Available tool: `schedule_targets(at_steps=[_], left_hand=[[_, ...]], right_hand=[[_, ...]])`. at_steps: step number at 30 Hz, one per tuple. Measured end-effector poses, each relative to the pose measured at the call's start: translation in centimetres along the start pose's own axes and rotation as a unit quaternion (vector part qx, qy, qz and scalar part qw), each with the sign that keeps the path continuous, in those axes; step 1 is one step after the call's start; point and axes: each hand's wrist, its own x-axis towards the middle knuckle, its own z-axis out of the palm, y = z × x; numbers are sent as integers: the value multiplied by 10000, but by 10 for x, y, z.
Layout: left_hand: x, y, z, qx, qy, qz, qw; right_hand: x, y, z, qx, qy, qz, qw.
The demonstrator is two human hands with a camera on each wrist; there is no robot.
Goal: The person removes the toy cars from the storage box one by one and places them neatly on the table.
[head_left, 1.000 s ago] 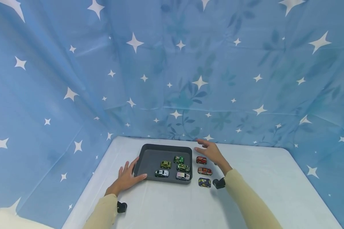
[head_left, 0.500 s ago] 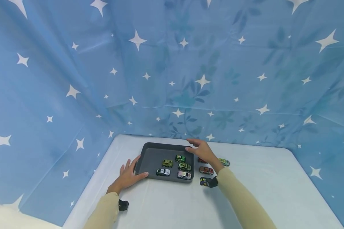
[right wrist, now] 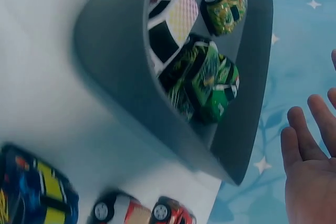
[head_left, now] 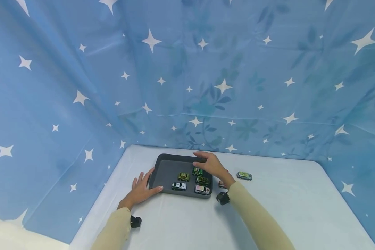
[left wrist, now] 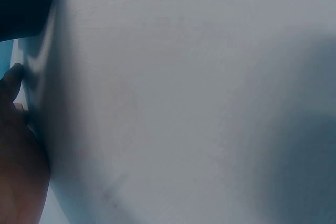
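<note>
My left hand (head_left: 139, 191) rests spread against the left side of a dark grey tray (head_left: 165, 173), fingers and thumb at its rim. In the head view my right hand (head_left: 214, 166) reaches over the tray's right end. Its fingers point left with nothing between them, and the right wrist view shows them straight. Several toy cars stand in the tray: a bright green one (head_left: 198, 171) by the right fingertips, a camouflage one (head_left: 202, 180), an olive one (head_left: 184, 177), a white-and-black one (head_left: 179, 186) and a white-and-pink one (head_left: 202, 190).
Right of the tray, a light green toy car (head_left: 244, 175) stands on the white table (head_left: 268, 208). A blue-and-yellow car (right wrist: 39, 187) and two reddish cars are mostly covered by the right forearm in the head view. A blue star-patterned curtain (head_left: 175, 86) hangs behind.
My right hand has moved left, from beyond the tray's right edge to above its right end, uncovering the light green car. My left hand has stayed at the tray.
</note>
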Motion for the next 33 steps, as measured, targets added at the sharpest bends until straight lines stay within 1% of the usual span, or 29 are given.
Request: schedule_targets(at_steps=[4,6,10,13,20,33], left_hand=[[-1,1,-2,-56,-11,13,10000],[-3,2,-2,-144,-3,47,9999],[-6,3,-3,-165,-34,40,9998],[-6,3,-3,-167,-39,33,9998],[-2,2,-2,-109,-98,-15,9999],[3,-4,1,-51,-74,-50,9999]], right_hand=[[3,-1,10,-12,-67,16,10000],[4,-1,15,3,-161,11,9999],[3,-2,25,104,-388,-38,9992],[3,-4,31,166,-473,-75,9987],[5,-7,42,141,-515,-160,9984],[5,-4,56,60,-787,3,9969]])
